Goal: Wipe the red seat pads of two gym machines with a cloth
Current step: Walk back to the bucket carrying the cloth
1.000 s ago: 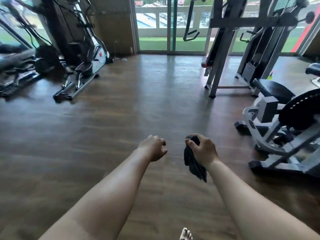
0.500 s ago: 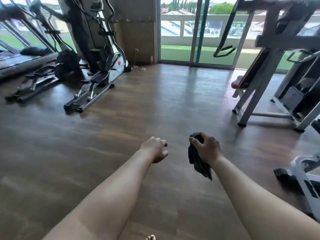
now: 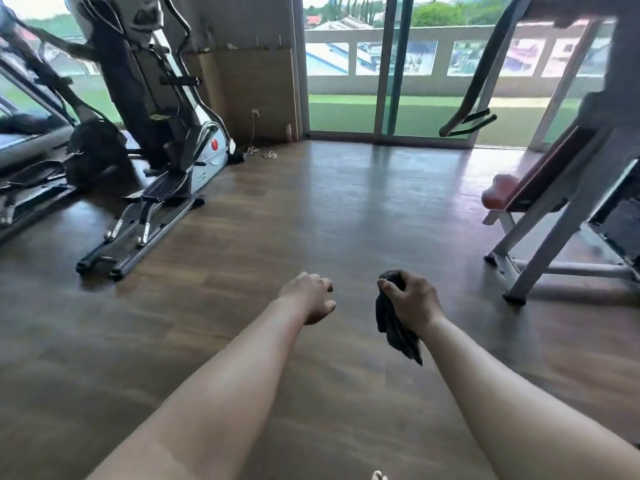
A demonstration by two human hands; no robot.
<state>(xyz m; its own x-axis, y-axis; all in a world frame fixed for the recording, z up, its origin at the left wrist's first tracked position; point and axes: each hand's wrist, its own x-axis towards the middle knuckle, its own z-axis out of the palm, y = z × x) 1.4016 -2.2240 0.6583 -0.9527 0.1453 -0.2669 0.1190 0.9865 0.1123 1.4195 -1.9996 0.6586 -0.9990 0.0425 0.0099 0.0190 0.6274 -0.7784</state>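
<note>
cloth [image 3: 394, 327] dark, bunched in right hand [image 3: 414, 303], fingers wrapped around it; left hand [image 3: 308, 297] empty, fingers loosely curled; red seat pad [image 3: 500, 195] far right.

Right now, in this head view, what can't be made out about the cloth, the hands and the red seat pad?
- Dark cloth: its upper part is bunched inside the right hand, so its full size is hidden.
- Left hand: the curled fingers hide the palm, so whether it is empty is unclear.
- Red seat pad: partly behind the machine's grey frame; its surface is blurred.
- Second red-padded machine: none in view.
</note>
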